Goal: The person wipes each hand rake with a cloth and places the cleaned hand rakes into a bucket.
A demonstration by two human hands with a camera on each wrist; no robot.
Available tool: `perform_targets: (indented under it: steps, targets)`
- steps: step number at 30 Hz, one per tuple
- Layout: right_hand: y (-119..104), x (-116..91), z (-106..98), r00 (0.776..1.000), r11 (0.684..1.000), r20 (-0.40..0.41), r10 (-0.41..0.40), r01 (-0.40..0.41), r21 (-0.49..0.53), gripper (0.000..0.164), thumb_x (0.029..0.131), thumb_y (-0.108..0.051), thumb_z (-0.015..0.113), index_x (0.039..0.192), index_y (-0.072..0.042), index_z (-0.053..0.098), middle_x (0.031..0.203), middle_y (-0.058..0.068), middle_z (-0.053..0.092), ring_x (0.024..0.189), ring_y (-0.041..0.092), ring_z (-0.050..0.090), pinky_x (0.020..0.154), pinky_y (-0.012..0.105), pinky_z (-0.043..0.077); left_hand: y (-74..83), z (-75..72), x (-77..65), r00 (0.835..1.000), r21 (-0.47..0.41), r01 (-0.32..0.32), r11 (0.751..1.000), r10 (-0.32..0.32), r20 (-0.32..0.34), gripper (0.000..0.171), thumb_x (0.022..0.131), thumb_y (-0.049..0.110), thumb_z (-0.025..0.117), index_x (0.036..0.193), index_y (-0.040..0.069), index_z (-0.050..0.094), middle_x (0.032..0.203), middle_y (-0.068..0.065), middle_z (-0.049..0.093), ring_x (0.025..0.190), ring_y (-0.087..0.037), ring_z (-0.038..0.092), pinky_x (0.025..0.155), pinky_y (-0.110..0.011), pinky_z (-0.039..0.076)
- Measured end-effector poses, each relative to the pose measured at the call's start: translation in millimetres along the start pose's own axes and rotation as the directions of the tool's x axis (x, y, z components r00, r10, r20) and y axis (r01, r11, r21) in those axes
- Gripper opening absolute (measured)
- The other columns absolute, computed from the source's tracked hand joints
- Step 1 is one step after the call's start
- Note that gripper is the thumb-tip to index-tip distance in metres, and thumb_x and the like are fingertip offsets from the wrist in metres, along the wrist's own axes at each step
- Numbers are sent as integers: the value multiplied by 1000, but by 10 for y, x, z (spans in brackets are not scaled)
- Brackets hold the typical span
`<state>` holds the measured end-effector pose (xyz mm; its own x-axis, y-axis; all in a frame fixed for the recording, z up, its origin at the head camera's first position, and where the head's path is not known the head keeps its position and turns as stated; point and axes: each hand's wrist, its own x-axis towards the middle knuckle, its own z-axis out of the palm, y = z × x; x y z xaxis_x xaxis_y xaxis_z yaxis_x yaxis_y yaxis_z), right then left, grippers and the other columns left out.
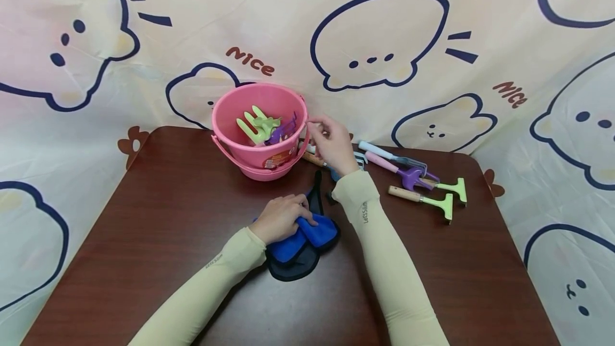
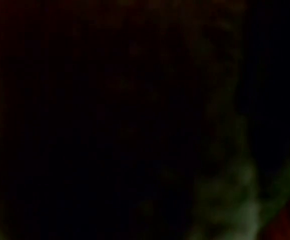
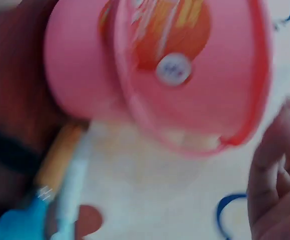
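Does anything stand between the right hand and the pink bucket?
Nothing visible does: in the right wrist view, only backdrop shows between the right hand and the pink bucket. The wooden-handled tool lies lower, near the bucket's base.

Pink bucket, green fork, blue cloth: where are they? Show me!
Pink bucket (image 1: 246,154): head view, its outer wall.
Green fork (image 1: 260,134): head view, base of its prongs.
Blue cloth (image 1: 288,248): head view, its blue part.

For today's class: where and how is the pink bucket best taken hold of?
Probably by the middle of its curved handle, coming from the near side: the pink bucket stands upright, and the handle hangs down across its front.
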<state>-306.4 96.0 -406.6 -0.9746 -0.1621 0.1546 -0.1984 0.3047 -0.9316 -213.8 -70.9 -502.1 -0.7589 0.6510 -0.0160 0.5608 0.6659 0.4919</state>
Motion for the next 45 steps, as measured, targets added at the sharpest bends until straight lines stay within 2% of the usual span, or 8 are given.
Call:
perform_targets:
  steps: [5,13,21,26,30,38,42,45]
  targets:
    - [373,22,-110,992,967,-27,125,-128,-218,24,106,-26,61,117,-7,72,95,15,71,66,39,68,59,33,55,13,-15,11,999,-13,23,1000,-23,26,33,94,5,72,112,31,82,113,-1,67,104,-19,60,88,-41,53]
    - [835,37,-67,953,785,88,289,-184,-591,37,100,-22,69,135,-11,66,127,11,71,62,18,72,70,36,58,23,-13,17,999,-3,40,999,-40,25,34,93,4,71,111,32,82,111,0,66,103,-19,60,87,-41,53]
    - [1014,48,51,978,634,88,191,-55,-771,37,95,-13,72,132,-10,67,121,12,72,106,30,69,90,45,58,29,-11,17,997,-15,59,998,-59,40,34,94,5,71,110,32,82,112,0,66,103,-18,59,87,-41,53]
    - [913,2,45,976,591,113,186,-19,-806,35,95,-8,69,130,-9,69,118,14,70,104,32,67,89,46,58,26,-7,18,999,-21,44,999,-44,31,32,94,6,71,110,31,82,113,0,66,104,-19,60,88,-42,53]
    - [729,-104,-54,979,626,105,177,-30,-780,37,96,-7,67,133,-11,68,118,16,66,100,33,66,88,48,57,17,-9,13,1000,-24,24,999,-23,17,31,94,6,70,110,30,82,114,-1,67,105,-21,61,89,-43,54]
    - [524,-465,-455,995,829,-2,98,-82,-553,38,102,-11,63,139,-4,58,121,22,62,82,33,72,80,44,60,1,-11,12,998,-54,48,997,-46,37,33,95,8,70,115,33,80,118,0,67,108,-20,62,91,-44,54]
    - [511,-667,-640,997,951,-43,62,-72,-301,35,104,-10,61,138,-1,57,118,25,64,65,24,72,62,37,62,-18,-26,20,998,-159,67,985,-66,10,38,99,12,66,132,30,71,130,-3,66,116,-26,64,97,-51,54]
    - [493,-813,-748,997,999,-50,50,-51,-12,34,106,-9,59,138,0,56,117,25,64,68,18,73,65,31,63,-44,-69,41,992,-379,103,920,-124,-31,43,105,19,58,148,24,56,144,-6,61,127,-32,61,104,-58,51]
